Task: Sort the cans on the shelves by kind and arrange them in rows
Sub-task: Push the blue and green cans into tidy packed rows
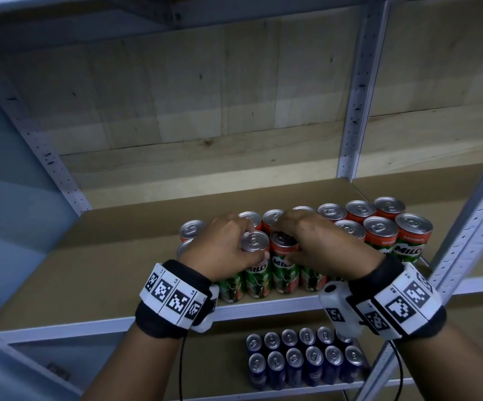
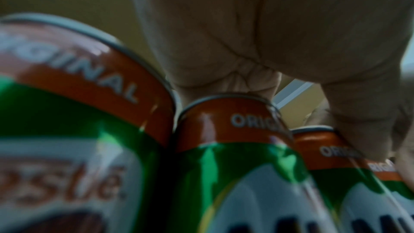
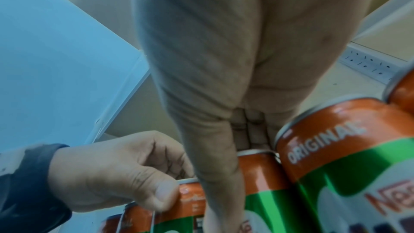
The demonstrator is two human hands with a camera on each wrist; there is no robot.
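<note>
Hands first. Left hand point(image 1: 223, 244) curls round the top of 1 green can point(image 1: 256, 266) in the front row, thumb on the near side and fingers behind it. Right hand point(image 1: 318, 241) curls round the top of the next can point(image 1: 285, 264), just to the right of the first; its thumb lies down the near side of that can. Both cans stand up straight on the shelf point(image 1: 136, 273), and they touch each other.

Around the held cans, more green cans point(image 1: 379, 230) stand in 2 rows, packed close, running off to the right. Another green can point(image 1: 192, 230) stands behind the left hand. Below the shelf, well apart from the held cans, blue cans point(image 1: 304, 363) stand in 2 neat rows.

My guess is that the trouble could come from the tight packing. A push or tilt on a held can could bump the cans behind it and knock 1 over. Front cans stand near the shelf edge, so a pull toward the body could tip 1 off.
</note>
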